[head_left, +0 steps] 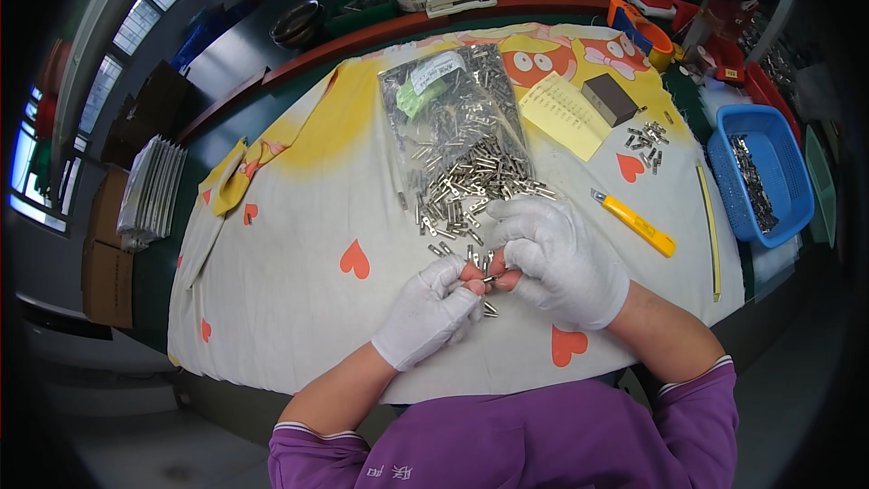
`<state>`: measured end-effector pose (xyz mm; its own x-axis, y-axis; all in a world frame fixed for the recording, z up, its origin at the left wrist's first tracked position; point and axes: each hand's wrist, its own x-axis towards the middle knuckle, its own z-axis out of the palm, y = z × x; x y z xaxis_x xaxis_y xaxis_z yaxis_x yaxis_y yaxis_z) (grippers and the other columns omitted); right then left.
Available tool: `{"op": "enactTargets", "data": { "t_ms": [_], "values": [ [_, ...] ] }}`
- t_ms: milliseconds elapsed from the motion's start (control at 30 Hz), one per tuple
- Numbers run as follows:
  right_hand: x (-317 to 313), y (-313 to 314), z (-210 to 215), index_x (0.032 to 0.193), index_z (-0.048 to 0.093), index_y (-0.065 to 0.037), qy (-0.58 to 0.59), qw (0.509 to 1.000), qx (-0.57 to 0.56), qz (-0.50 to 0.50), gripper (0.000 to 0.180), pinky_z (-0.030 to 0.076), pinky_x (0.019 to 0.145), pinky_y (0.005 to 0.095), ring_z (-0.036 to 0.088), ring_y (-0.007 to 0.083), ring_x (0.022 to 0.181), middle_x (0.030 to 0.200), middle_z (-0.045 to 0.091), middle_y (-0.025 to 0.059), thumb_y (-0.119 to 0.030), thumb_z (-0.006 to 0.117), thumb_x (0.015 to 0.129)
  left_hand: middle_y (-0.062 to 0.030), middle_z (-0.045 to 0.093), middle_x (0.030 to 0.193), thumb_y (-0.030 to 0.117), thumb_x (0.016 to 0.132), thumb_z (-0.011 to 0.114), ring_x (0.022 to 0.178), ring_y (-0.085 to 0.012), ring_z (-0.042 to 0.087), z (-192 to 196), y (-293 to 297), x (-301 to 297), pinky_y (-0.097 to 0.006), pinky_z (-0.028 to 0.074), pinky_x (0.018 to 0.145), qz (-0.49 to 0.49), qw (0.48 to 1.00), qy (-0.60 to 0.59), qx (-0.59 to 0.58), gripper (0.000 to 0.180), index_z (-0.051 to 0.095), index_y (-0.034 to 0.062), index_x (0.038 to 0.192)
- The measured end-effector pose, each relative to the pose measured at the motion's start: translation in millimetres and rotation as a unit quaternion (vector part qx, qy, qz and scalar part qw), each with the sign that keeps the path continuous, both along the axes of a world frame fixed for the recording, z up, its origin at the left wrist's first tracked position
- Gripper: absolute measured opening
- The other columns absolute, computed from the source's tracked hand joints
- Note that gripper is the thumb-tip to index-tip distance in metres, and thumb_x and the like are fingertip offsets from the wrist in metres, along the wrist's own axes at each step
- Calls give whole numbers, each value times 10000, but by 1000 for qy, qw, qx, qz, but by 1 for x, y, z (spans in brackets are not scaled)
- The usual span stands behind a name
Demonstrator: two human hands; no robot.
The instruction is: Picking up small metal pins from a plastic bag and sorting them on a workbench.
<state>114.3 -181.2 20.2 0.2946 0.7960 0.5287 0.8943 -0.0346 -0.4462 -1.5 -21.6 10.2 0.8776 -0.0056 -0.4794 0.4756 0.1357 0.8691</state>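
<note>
My left hand point(430, 308) and my right hand point(566, 258) meet near the front of the cloth, both in white gloves with bare fingertips showing. Between the fingertips they pinch one small metal part point(490, 279), a short silvery cylinder; its details are too small to make out. Just beyond the fingers spreads a heap of similar metal parts point(471, 177), spilling from the mouth of a clear plastic bag point(425, 118) with a white label and a green patch. A few loose ones lie beside and under my hands.
A yellow box cutter point(638, 226) lies right of my right hand. Beyond it are a handwritten yellow note point(566, 113), a dark block point(609, 98) and a small group of parts point(647, 140). A blue basket point(797, 177) holding metal parts stands at the right edge.
</note>
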Motion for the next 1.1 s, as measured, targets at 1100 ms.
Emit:
{"op": "enactTargets", "data": {
  "t_ms": [1100],
  "values": [
    [1,-1,-10,748,558,-63,74,997,4,22,204,445,607,377,563,281,697,725,560,91,-39,701,605,53,483,600,125,843,584,447,-15,374,-3,-5,1,-189,285,399,9,1000,23,20,78,523,80,860]
  ]
}}
